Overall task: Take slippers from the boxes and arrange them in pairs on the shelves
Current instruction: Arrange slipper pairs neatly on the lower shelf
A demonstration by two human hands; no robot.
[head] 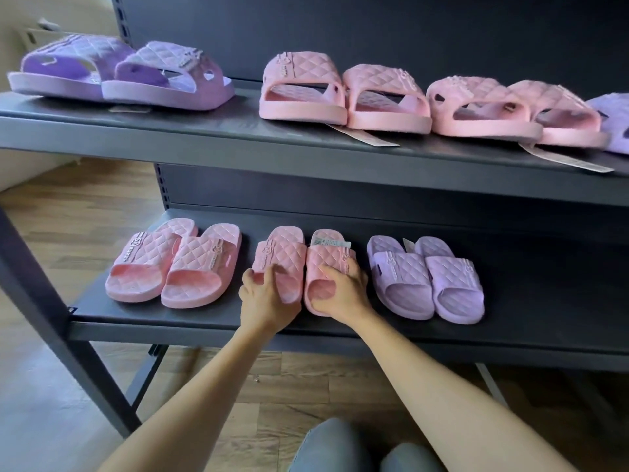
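Two pink quilted slippers lie side by side in the middle of the lower shelf (204, 321). My left hand (267, 296) grips the toe end of the left pink slipper (282, 253). My right hand (343, 291) grips the toe end of the right pink slipper (328, 253), which has a paper tag at its heel. Left of them sits another pink pair (173, 267), and a lilac pair (429, 277) sits to their right.
The upper shelf (204, 131) carries a purple pair (115, 71) at the left, two pink pairs (343, 93) (510, 110) and part of a lilac slipper (612, 120) at the right edge. Wooden floor and my knees (367, 447) lie below.
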